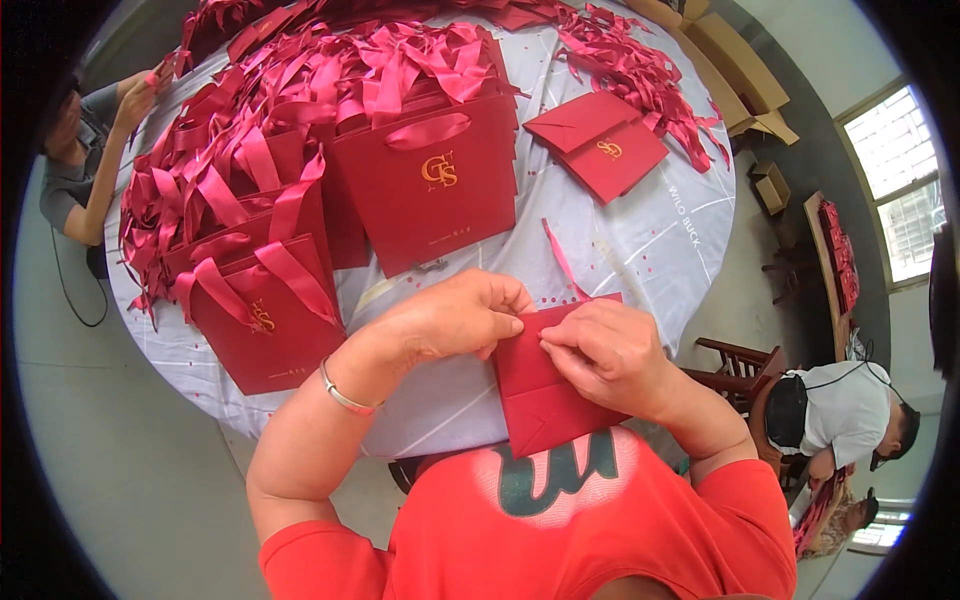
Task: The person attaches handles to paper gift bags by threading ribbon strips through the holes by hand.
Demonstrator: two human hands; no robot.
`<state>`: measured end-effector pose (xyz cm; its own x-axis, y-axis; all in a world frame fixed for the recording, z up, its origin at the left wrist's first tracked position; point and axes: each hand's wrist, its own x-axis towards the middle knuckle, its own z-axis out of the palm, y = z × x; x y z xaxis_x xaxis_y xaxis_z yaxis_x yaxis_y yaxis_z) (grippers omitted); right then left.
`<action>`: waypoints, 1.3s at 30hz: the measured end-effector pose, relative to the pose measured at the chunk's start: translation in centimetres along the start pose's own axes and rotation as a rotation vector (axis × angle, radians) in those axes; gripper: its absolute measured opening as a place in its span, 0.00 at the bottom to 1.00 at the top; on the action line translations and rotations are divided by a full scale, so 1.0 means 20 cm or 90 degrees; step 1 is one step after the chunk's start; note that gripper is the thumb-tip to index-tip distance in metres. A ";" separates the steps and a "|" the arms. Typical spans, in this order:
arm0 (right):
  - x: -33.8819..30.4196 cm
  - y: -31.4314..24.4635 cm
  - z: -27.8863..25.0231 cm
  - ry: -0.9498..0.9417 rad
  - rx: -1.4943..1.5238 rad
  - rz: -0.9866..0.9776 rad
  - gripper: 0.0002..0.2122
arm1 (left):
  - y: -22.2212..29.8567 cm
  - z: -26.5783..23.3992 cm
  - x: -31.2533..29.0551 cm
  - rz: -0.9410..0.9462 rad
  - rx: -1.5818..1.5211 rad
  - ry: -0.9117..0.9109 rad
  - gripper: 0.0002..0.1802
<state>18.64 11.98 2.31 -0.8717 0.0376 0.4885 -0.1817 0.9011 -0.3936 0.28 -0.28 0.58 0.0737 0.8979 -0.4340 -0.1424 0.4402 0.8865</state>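
Touching a pink ribbon [560,256], a red bag [537,392] is pinched by the left hand [462,314] — and held, fingertips together, by the right hand [614,356].

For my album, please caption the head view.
Left hand and right hand at a folded red bag; ribboned bags crowd the table.

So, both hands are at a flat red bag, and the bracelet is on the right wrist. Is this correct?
Not quite: the head view shows the bracelet on the left wrist, not the right. The left hand and right hand are both at the flat red bag.
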 end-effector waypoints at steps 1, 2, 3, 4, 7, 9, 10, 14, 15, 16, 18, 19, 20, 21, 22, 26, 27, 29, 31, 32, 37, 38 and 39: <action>0.00 -0.01 0.00 0.005 0.005 0.003 0.07 | 0.00 0.00 0.00 -0.003 -0.005 -0.002 0.07; 0.00 -0.02 -0.01 0.005 0.006 0.004 0.07 | 0.00 0.00 0.00 -0.004 -0.006 -0.003 0.07; 0.00 -0.03 -0.02 -0.001 0.010 0.010 0.08 | 0.00 0.00 0.00 -0.007 0.007 -0.006 0.07; 0.01 -0.03 -0.03 -0.007 0.015 0.016 0.09 | 0.00 0.00 0.00 -0.010 0.019 -0.010 0.07; 0.00 -0.04 -0.04 0.003 0.016 0.021 0.09 | -0.01 0.00 0.00 -0.001 0.013 -0.020 0.07; 0.00 -0.03 -0.03 -0.003 0.009 0.022 0.09 | -0.01 0.00 0.01 -0.002 0.011 -0.019 0.07; 0.00 -0.03 -0.03 -0.009 0.003 0.022 0.09 | -0.01 0.00 0.01 -0.003 0.008 -0.018 0.07; 0.01 -0.04 -0.02 0.006 -0.001 0.010 0.09 | -0.01 0.00 0.01 0.000 0.009 -0.017 0.07; 0.01 -0.04 -0.02 0.009 -0.013 0.009 0.09 | -0.02 0.00 0.01 0.002 0.006 -0.018 0.08; 0.02 -0.04 -0.01 0.011 -0.025 0.008 0.08 | -0.02 0.00 0.01 0.003 0.002 -0.018 0.08; 0.02 -0.05 -0.01 0.013 -0.039 0.008 0.08 | -0.01 0.01 0.01 0.016 0.022 -0.012 0.08; 0.02 -0.05 0.00 0.015 -0.054 0.009 0.08 | -0.01 0.01 0.01 0.027 0.041 -0.006 0.08; 0.02 -0.05 0.00 0.015 -0.055 0.009 0.08 | 0.00 0.02 0.00 0.028 0.041 -0.007 0.08; 0.01 -0.06 0.00 -0.006 -0.076 0.023 0.07 | 0.00 0.02 0.00 0.023 0.058 0.004 0.09; 0.01 -0.07 0.00 -0.027 -0.097 0.036 0.07 | 0.00 0.02 -0.01 0.018 0.074 0.015 0.09; 0.03 -0.12 0.00 -0.096 -0.187 0.052 0.06 | -0.02 0.04 0.00 0.034 0.063 0.021 0.09; 0.04 -0.14 0.01 -0.122 -0.212 0.048 0.06 | -0.02 0.04 0.00 0.046 0.079 0.026 0.09; 0.05 -0.14 0.03 -0.144 -0.240 0.047 0.07 | -0.02 0.04 -0.01 0.060 0.098 0.029 0.09; 0.06 -0.08 0.04 -0.145 -0.108 0.119 0.07 | -0.02 0.04 -0.02 0.076 0.087 0.055 0.10; 0.08 -0.07 0.03 -0.143 -0.108 0.119 0.07 | -0.02 0.04 -0.02 0.077 0.089 0.055 0.10; 0.13 0.03 -0.06 -0.154 0.104 0.133 0.11 | 0.01 0.06 -0.02 0.069 0.104 0.076 0.11; 0.15 0.07 -0.09 -0.201 0.191 0.159 0.12 | 0.01 0.06 -0.03 0.064 0.113 0.065 0.11; 0.19 0.09 -0.12 -0.257 0.270 0.309 0.11 | 0.03 0.07 -0.04 0.087 0.185 0.113 0.10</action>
<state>16.10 14.71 5.36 -0.9825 0.1529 -0.1059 0.1758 0.5774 -0.7973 1.54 -0.67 1.64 -0.1027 0.9462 -0.3069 0.1488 0.3197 0.9358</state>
